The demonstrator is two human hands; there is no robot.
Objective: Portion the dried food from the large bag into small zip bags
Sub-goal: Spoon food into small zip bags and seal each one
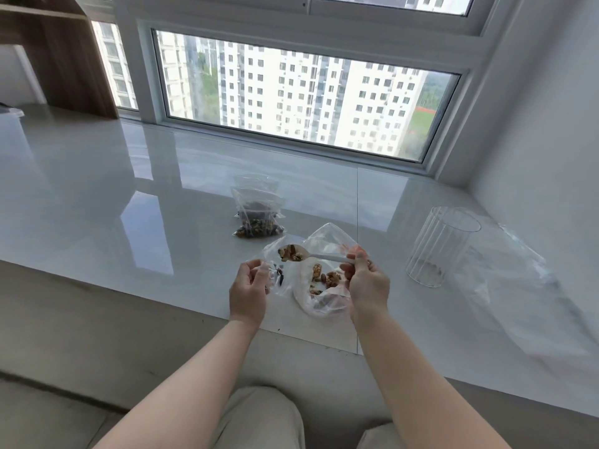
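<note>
the spoon (299, 254) is loaded with mixed nuts and dried bits and hangs level over the gap between the two bags at the near edge of the worktop (129, 189). the right hand (368, 283) pinches the end of its white handle between thumb and curled fingers. just below it sits the big bag (324, 286), slumped open, with a small heap of nuts left in the bottom. to the left, the left hand (248, 291) pinches the rim of a small bag (275, 267), fingers curled on the plastic, holding it up beside the spoon bowl.

the step in hand looks like a transfer: a scoop is out of the big bag and on its way to the small one. the next move calls for the left hand to keep the mouth open and steady while the spoon tips in over the rim; the film is limp, so a sagging mouth could send pieces onto the worktop.

farther off lie two filled bags (257, 218), one overlapping the other. at the right a clear ribbed cup (440, 247) lies tilted, with loose clear plastic (518, 277) beside it.

hard to make out: whether the small bag's mouth is truly open, since clear film overlaps clear film, and what the dark bits inside it are. the left fingertips are hidden behind the plastic. whether the far bags are zipped i cannot tell.
</note>
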